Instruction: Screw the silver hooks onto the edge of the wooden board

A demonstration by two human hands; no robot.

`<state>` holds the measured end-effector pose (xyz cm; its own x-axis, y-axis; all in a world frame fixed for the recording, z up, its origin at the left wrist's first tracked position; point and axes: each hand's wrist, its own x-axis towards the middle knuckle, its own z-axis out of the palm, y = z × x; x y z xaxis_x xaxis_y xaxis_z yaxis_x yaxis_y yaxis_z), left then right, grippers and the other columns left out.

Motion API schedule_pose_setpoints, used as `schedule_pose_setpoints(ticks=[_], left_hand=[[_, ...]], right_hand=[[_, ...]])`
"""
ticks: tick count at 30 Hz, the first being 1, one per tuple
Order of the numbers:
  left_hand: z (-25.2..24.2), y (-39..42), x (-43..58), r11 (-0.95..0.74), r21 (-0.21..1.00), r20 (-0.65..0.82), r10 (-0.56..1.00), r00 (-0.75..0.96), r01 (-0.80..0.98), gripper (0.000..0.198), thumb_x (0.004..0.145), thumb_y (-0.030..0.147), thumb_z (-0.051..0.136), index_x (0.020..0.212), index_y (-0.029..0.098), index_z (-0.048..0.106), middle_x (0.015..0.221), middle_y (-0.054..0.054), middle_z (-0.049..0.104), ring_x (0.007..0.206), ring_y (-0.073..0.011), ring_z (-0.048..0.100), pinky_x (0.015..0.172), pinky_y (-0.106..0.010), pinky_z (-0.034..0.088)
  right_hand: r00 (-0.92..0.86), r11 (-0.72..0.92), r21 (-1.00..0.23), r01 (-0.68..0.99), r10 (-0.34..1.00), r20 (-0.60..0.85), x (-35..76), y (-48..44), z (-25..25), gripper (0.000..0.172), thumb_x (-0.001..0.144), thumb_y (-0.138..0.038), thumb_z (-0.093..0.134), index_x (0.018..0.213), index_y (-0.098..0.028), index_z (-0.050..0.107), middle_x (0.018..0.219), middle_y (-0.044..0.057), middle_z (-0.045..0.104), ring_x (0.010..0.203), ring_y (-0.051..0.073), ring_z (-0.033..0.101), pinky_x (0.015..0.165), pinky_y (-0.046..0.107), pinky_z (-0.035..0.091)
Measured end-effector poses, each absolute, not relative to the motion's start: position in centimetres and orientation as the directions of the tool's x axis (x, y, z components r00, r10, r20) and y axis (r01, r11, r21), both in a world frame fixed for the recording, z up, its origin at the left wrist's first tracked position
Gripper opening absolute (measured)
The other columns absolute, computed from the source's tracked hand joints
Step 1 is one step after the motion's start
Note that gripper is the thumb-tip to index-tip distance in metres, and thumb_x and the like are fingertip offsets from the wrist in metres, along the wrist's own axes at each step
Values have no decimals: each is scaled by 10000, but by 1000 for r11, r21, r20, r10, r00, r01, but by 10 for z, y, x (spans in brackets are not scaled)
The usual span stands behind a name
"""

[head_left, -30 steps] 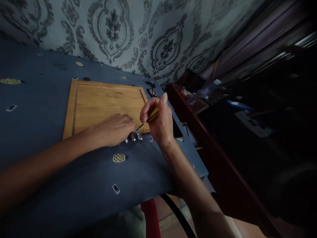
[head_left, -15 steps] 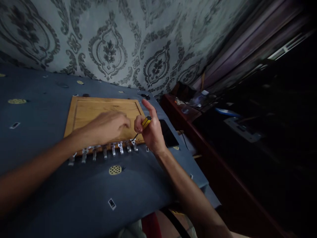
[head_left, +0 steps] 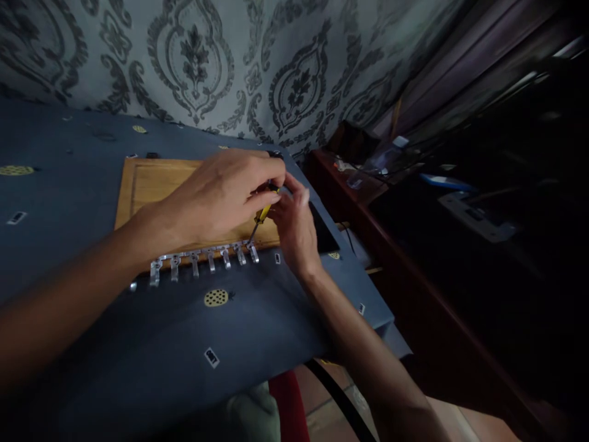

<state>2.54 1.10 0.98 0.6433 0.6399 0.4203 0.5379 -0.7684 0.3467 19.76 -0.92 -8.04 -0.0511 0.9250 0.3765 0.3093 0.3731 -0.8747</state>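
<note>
Left hand: my left hand reaches across the wooden board, thumb and forefinger pinched on the yellow handle of the screwdriver.
Right hand: my right hand comes up from the tabletop's near right edge, fingers curled onto the upper end of the same handle. I read it as grasping, though the left hand hides part of the grip.
Screwdriver: tilted, handle up between both hands, thin dark shaft slanting down and left. Its tip sits at the rightmost piece of the row of metal hooks.
Row of metal hooks: a line of small shiny hooks along the board's near edge, hanging over onto the blue cloth.
Wooden board: flat on the cloth, toward the tabletop's far right corner, its right part hidden under my hands.
Phone: dark slab just beside the board's right edge, next to my right hand.
Beyond: patterned wallpaper along the tabletop's far edge, and a dark red cabinet off its right edge with small items I cannot make out.
</note>
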Motion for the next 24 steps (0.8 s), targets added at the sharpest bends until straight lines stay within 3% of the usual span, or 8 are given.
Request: schedule_pose_setpoints(ticks=[3, 6, 11, 15, 19, 24], left_hand=[[14, 11, 24, -737, 359, 389, 676, 626, 573, 120, 999, 182, 612, 1018, 171, 730, 933, -20, 697, 828, -145, 607, 775, -306, 426], [15, 9, 25, -718, 353, 356, 696, 624, 600, 111, 999, 194, 624, 1019, 174, 731, 955, -17, 717, 809, -138, 612, 775, -306, 437], [10, 12, 23, -748, 319, 411, 662, 626, 581, 112, 993, 214, 641, 987, 168, 743, 909, -9, 729, 708, -111, 596, 681, -282, 427], [4, 16, 19, -824, 283, 522, 562, 642, 491, 95, 979, 210, 656, 986, 167, 740, 891, 4, 743, 692, -98, 611, 670, -258, 439], [5, 16, 20, -800, 291, 497, 595, 632, 524, 58, 948, 202, 699, 968, 173, 744, 861, 8, 742, 673, -96, 620, 660, -249, 448], [3, 15, 21, -833, 280, 565, 545, 620, 477, 62, 949, 173, 701, 966, 153, 758, 888, -26, 762, 699, -105, 642, 657, -254, 457]], right_hand=[[121, 286, -908, 306, 934, 335, 208, -35, -94, 322, 977, -533, 583, 1112, -242, 614, 869, 11, 636, 761, 162, 603, 684, 297, 500], [69, 183, -893, 411, 970, 231, 212, -56, -105, 216, 911, -423, 650, 986, -223, 615, 751, -20, 589, 651, 147, 543, 611, 288, 448], [-29, 84, -858, 506, 996, 81, 208, -64, -107, 234, 837, -412, 710, 941, -218, 631, 703, -42, 547, 588, 130, 509, 559, 273, 412], [-31, 80, -826, 558, 997, 76, 206, -62, -107, 193, 837, -400, 686, 868, -220, 624, 685, -32, 564, 577, 127, 497, 552, 268, 401], [-45, 92, -807, 583, 996, 81, 208, -61, -110, 163, 849, -364, 642, 789, -218, 597, 660, -24, 564, 577, 127, 489, 558, 262, 390], [-70, 97, -800, 593, 995, 69, 209, -61, -109, 239, 905, -386, 574, 742, -212, 559, 633, -25, 535, 579, 122, 458, 582, 261, 376]])
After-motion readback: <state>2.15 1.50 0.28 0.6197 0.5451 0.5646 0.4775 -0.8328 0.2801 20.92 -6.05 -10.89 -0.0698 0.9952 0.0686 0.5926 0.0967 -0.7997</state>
